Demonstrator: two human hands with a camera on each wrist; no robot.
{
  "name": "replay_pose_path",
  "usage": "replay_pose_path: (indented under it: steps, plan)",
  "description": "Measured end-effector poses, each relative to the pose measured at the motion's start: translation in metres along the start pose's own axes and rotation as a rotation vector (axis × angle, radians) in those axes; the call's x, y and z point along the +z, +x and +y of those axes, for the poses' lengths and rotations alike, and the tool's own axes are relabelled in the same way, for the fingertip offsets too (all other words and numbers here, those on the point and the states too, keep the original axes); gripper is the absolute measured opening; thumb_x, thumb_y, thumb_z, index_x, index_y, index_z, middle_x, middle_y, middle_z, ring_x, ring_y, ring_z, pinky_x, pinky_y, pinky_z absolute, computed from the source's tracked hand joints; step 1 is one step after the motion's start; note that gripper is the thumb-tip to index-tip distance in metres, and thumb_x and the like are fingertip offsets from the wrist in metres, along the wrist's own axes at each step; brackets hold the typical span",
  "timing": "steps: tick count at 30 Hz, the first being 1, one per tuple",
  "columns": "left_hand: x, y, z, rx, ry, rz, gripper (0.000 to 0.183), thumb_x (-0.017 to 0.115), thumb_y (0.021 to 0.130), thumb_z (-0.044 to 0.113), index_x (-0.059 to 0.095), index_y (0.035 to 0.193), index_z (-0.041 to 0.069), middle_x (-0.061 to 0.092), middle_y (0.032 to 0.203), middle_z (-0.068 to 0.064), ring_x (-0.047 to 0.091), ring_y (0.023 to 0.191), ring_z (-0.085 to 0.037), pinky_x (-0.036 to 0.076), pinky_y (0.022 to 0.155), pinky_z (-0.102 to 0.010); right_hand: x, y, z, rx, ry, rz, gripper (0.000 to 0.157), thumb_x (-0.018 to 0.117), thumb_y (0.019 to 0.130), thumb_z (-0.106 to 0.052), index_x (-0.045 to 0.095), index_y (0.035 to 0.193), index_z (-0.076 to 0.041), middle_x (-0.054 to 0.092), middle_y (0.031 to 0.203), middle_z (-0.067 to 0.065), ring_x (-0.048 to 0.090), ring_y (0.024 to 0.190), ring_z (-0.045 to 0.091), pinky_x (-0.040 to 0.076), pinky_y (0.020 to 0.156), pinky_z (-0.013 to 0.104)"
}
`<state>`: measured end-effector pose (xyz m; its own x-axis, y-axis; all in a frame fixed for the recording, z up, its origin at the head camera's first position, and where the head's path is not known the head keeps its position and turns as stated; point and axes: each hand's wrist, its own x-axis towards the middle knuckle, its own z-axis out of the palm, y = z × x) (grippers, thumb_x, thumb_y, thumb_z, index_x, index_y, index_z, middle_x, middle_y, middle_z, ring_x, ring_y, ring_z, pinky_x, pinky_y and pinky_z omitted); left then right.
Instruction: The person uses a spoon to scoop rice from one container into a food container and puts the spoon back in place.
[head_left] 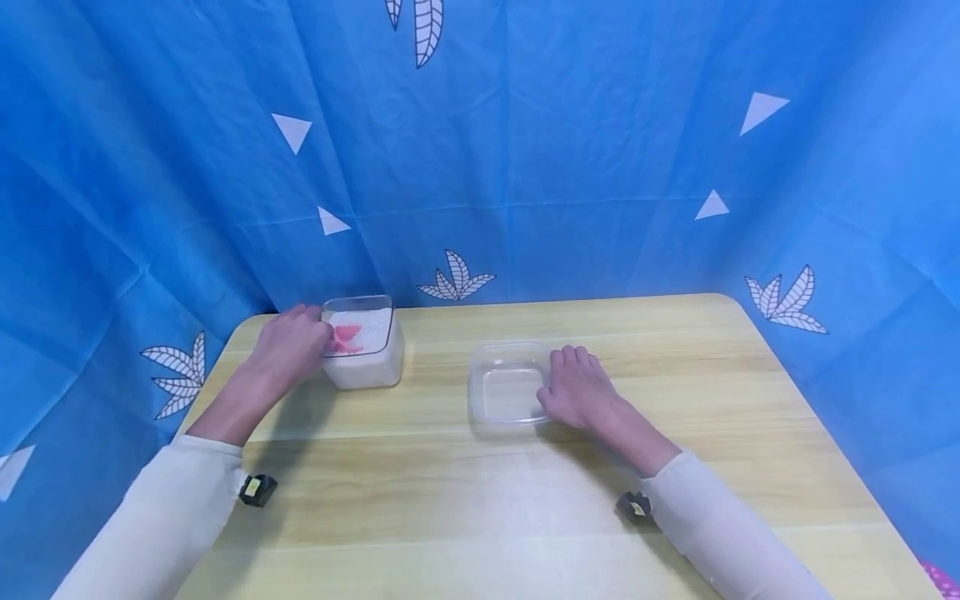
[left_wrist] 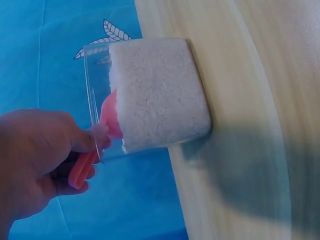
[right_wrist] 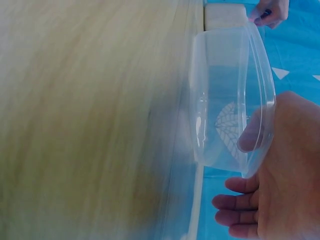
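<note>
My left hand (head_left: pixel 291 343) grips the handle of a pink scoop (left_wrist: pixel 84 169) at the near rim of a clear square canister (head_left: pixel 393 354). White rice (left_wrist: pixel 162 95) fills most of that canister, and the scoop's bowl dips partly into it. To the right, a shallow clear plastic box (head_left: pixel 512 421) stands on the table with no contents visible. At its right wall is my right hand (head_left: pixel 579 390). The right wrist view shows the thumb (right_wrist: pixel 250 137) inside the rim and the other fingers outside, pinching the wall.
Both containers stand toward the back of a light wooden table (head_left: pixel 435 500), the canister nearer its left edge. A blue curtain (head_left: pixel 570 142) with white leaves and triangles hangs behind and around. Small black devices (head_left: pixel 257 490) sit at both wrists.
</note>
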<state>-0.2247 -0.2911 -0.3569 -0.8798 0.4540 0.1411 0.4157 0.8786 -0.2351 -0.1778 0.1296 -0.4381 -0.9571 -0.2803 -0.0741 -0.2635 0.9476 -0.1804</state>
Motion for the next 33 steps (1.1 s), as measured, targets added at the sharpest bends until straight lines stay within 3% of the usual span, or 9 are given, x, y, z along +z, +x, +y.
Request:
replay_pose_path:
  steps: [9,18,27,33]
  plan:
    - [0.004,-0.01,-0.001,-0.035,-0.07,0.086,0.017,0.075,0.085,0.015,0.076,0.093,0.0,0.061,0.074,-0.016,0.051,0.07,-0.028,0.045,0.059,-0.038,0.001,0.0,0.001,-0.002,0.005,-0.002,0.034,0.046,0.088,-0.031,0.046,0.104,-0.002,0.043,0.095,0.01,0.038,0.091,0.027,0.035,0.081,0.038]
    - [0.007,-0.018,0.002,-0.113,-0.168,0.09,0.026,0.076,0.085,0.019,0.076,0.104,0.001,0.057,0.072,-0.013,0.048,0.07,-0.026,0.04,0.058,-0.033,0.002,0.001,0.0,0.004,0.016,0.006,0.032,0.048,0.087,-0.031,0.046,0.102,-0.003,0.043,0.094,0.009,0.038,0.09,0.026,0.034,0.079,0.037]
    - [0.008,-0.025,0.002,-0.194,-0.24,0.112,0.03,0.076,0.083,0.01,0.072,0.109,-0.003,0.062,0.083,-0.019,0.053,0.077,-0.03,0.048,0.065,-0.042,0.004,0.003,0.001,0.0,0.001,0.013,0.033,0.049,0.088,-0.032,0.045,0.102,-0.002,0.043,0.094,0.01,0.038,0.09,0.026,0.034,0.079,0.037]
    - [0.01,-0.029,0.001,-0.239,-0.285,0.157,0.024,0.069,0.084,0.002,0.072,0.107,-0.004,0.062,0.085,-0.019,0.054,0.079,-0.032,0.05,0.067,-0.046,0.004,0.004,0.001,0.008,0.003,-0.005,0.034,0.047,0.089,-0.033,0.045,0.104,-0.003,0.043,0.096,0.01,0.038,0.091,0.027,0.035,0.081,0.038]
